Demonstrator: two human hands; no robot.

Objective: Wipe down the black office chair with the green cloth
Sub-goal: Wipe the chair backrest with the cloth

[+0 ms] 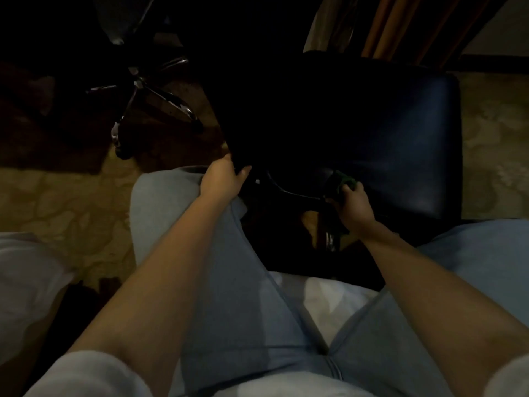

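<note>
The black office chair [372,133] lies tipped toward me in dim light, its glossy black cushion facing up. My left hand [221,179] grips the cushion's near left corner, thumb on top. My right hand [353,206] holds the bunched green cloth [343,181] against the chair's dark curved arm bracket [294,193], just below the cushion's near edge. Part of the cloth hangs down under my right hand. The chair's lower frame is lost in shadow.
A chrome five-star wheeled base [148,93] of a chair stands at the upper left on a dark rug. My knees in light jeans [171,202] frame the chair. Patterned tan floor [492,138] shows on both sides. Orange-striped curtains [400,27] hang at the back.
</note>
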